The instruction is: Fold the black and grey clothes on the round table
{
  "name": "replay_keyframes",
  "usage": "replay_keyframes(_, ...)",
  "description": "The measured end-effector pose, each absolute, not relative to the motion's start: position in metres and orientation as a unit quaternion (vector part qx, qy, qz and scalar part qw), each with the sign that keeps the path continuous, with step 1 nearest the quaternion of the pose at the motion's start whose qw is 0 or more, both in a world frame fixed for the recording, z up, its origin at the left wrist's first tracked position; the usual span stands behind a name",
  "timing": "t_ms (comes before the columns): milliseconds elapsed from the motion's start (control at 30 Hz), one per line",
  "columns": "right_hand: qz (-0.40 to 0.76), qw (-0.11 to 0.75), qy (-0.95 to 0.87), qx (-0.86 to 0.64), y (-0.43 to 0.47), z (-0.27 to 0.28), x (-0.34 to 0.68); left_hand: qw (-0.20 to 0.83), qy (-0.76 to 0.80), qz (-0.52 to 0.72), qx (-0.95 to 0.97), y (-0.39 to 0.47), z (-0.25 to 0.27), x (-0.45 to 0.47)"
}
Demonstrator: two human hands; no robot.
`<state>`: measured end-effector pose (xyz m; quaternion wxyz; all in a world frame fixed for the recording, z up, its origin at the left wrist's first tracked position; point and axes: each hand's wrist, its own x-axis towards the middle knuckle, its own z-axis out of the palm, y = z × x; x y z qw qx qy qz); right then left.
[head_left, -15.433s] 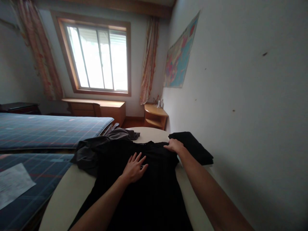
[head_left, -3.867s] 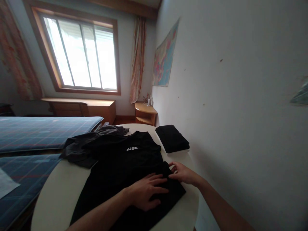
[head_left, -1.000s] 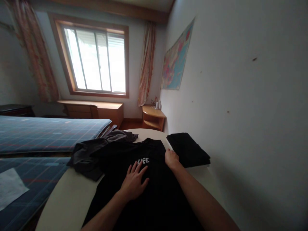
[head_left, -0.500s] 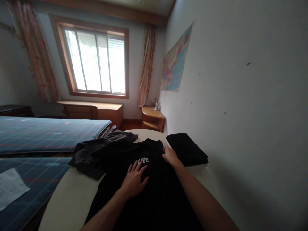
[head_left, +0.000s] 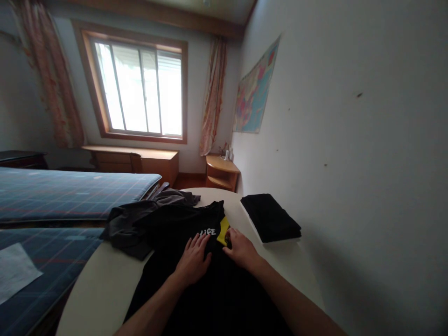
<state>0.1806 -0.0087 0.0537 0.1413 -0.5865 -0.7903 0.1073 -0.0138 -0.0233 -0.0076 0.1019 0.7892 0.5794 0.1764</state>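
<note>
A black T-shirt (head_left: 182,219) lies spread on a round, cream-coloured table (head_left: 94,280), with white lettering on its chest. My left hand (head_left: 192,261) rests on the chest just below the lettering, fingers stretched out. My right hand (head_left: 241,248) has its fingers curled on the shirt's right side, which is folded inward. Beside those fingers a bright yellow patch (head_left: 223,231) shows on the turned-over cloth. The shirt's lower part runs beneath my forearms, very dark.
On the table's right side, near the wall, sits a folded black stack of cloth (head_left: 271,217) with a white edge underneath. Crumpled dark grey clothing (head_left: 128,228) lies at the left. Beyond it are blue plaid mattresses (head_left: 77,193), one bearing a white paper (head_left: 17,270).
My right hand has moved left and toward me, folding the shirt's right side inward. The yellow patch has come into view. My left hand stays nearly in place.
</note>
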Motion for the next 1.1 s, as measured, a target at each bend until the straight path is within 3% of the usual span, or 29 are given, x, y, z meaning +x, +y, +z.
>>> replay_keyframes(500,0.115,-0.008,-0.748,-0.654,-0.081,0.066,0.247,0.086,0.55,0.212,0.803,-0.006,0.008,0.007)
replay_keyframes(1000,0.16,0.021,-0.76,-0.629,-0.123,0.069,0.266,0.171,0.614,0.227,0.736,0.027,0.026,0.034)
replay_keyframes(1100,0.184,0.064,-0.759,-0.621,-0.132,0.084,0.261,0.196,0.623,0.268,0.708,0.035,0.024,0.035)
